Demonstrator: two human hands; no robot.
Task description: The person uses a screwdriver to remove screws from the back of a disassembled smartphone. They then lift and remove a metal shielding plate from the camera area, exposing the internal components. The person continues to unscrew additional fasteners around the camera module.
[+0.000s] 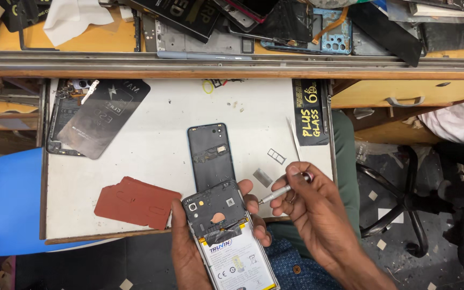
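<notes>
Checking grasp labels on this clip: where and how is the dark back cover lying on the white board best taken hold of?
Pinch the back cover across its long side edges, from above. It lies flat and lengthwise, its near end close behind the opened phone in the left hand, so the far half is freer.

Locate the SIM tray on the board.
In the head view, the SIM tray lies on the white board, right of the detached dark back cover and just above the right hand holding the screwdriver.
</notes>
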